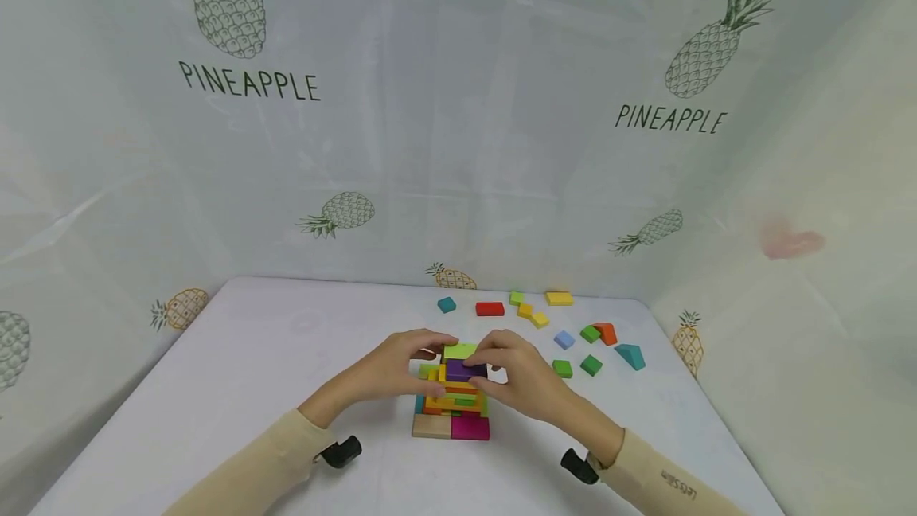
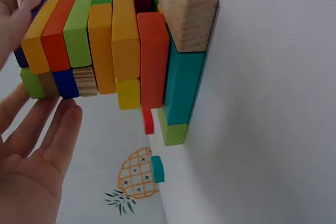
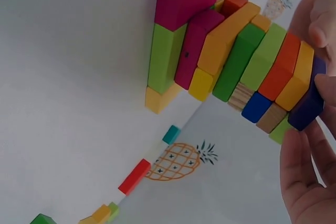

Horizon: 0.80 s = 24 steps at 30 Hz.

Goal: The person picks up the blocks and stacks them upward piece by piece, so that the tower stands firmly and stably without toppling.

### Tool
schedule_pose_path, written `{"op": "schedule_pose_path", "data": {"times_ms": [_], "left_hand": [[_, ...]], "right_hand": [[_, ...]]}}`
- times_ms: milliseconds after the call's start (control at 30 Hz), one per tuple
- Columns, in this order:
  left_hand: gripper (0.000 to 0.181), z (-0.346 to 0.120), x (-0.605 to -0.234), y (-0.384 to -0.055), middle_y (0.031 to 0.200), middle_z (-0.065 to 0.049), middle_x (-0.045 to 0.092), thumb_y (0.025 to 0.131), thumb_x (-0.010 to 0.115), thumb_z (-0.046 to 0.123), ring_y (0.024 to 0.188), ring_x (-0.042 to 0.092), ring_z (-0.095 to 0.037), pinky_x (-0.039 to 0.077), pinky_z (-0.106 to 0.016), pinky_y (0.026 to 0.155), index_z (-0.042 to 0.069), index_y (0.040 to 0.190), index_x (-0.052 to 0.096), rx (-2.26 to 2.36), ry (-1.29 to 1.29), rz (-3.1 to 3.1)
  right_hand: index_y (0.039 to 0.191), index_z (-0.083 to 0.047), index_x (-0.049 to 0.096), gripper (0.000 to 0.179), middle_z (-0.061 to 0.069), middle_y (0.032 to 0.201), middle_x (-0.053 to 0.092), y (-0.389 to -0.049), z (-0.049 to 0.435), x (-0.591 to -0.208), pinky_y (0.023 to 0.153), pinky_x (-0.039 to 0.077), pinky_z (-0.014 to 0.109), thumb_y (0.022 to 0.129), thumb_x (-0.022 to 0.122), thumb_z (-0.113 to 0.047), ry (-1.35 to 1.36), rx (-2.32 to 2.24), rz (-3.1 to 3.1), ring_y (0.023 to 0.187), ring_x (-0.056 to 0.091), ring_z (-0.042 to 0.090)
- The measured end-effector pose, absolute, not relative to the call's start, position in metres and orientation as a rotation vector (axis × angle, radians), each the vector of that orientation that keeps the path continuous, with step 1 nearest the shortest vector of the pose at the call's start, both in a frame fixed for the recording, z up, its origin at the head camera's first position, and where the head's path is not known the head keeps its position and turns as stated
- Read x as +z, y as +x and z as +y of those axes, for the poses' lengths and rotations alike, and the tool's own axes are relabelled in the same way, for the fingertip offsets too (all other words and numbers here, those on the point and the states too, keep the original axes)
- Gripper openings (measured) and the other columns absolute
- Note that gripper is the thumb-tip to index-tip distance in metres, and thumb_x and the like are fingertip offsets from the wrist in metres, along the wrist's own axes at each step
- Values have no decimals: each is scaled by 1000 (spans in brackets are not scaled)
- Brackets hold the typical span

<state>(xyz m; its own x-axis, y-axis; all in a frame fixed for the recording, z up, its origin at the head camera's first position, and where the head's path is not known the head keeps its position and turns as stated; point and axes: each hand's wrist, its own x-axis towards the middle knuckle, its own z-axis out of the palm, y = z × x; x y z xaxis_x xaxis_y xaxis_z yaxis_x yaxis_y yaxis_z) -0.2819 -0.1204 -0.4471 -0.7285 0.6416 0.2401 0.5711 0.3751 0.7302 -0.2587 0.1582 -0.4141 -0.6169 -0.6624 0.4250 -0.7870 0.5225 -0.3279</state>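
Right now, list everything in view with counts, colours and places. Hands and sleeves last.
Table: one, white, low in the head view
Backdrop: one, pale, behind the table
Pineapple prints: eight, dark or orange, on the backdrop
Block tower: one, multicoloured, on the table
Purple block: one, purple, atop the tower
Loose teal blocks: two, teal, one beyond the tower, one far right
Loose red block: one, red, beyond the tower
Loose yellow blocks: three, yellow shades, beyond and right
Loose green blocks: four, three darker, one light, right
Loose blue block: one, light blue, right
Loose orange block: one, orange-red, right
Wrist devices: two, black, by the cuffs
Sleeves: two, beige
Left hand: one, bare, at the tower's left
Right hand: one, bare, pinching the purple block
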Motion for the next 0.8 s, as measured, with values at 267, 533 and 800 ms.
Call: {"op": "schedule_pose_path", "data": {"times_ms": [267,533,800], "left_hand": [[70,-119,-451,-283,148,1,61,92,85,37,126,65,-17,54,-32,108,14,152,56,1294,1148,2563],[70,-118,-452,-283,147,0,62,92,85,38,124,66,-17,56,-34,106,15,152,57,1294,1169,2586],[69,-118,-452,-283,148,2,62,93,84,40,126,65,-16,54,-33,108,19,152,56,1282,1122,2593]], "right_hand": [[111,-16,82,21,-6,108,67,-257,155,-417,77,62,31,90,88,-19,1224,767,-2502,101,59,10],[111,-17,82,22,-6,109,66,-260,154,-423,75,61,27,90,88,-20,1225,794,-2447,100,59,10],[125,-13,75,39,4,131,63,-265,161,-426,79,64,33,89,89,-19,1210,932,-2443,112,65,17]]}}
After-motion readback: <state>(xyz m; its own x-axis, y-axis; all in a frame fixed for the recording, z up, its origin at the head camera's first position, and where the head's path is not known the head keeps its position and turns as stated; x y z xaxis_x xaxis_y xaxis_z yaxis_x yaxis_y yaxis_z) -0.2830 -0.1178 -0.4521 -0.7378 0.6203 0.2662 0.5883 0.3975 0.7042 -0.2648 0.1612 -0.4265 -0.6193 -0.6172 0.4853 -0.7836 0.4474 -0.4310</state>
